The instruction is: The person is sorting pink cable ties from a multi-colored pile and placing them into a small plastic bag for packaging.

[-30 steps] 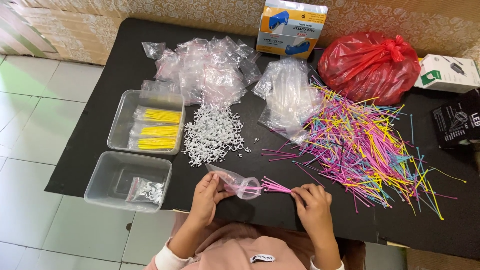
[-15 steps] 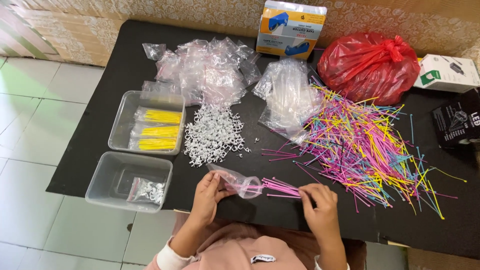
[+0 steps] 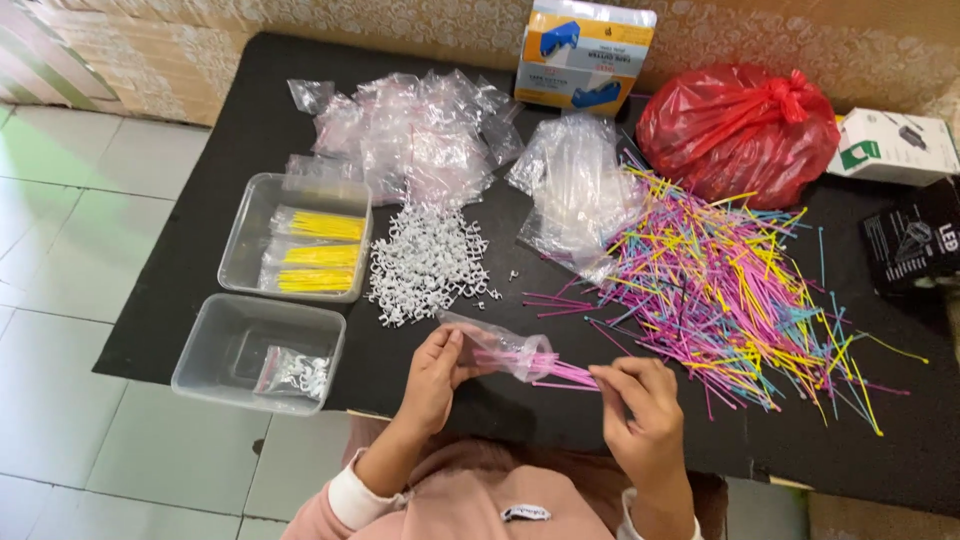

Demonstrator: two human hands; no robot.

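From the head camera, the left hand [image 3: 435, 375] pinches the mouth of a small clear bag [image 3: 505, 350], fingers closed on the plastic. The right hand [image 3: 640, 400] has thumb and fingers closed on the ends of a bunch of pink ties [image 3: 560, 372], whose other ends sit inside the bag. Bag and bunch are held just over the near edge of the black table [image 3: 240, 130].

As far as can be judged, the packing is at an early stage. The upper clear tub [image 3: 240, 250], left of the hands, holds three filled bags of yellow ties [image 3: 310, 255]. The lower tub [image 3: 205, 350] holds one small bag of white clips [image 3: 290, 372]. A large loose pile of coloured ties [image 3: 740, 290], too many to count, lies right of the hands. A heap of white clips [image 3: 425, 265] lies just beyond them, also uncounted.

Farther back from the hands lie two heaps of empty clear bags [image 3: 420, 135], one red bag [image 3: 740, 130] tied shut, and one blue-and-white box [image 3: 585, 55].
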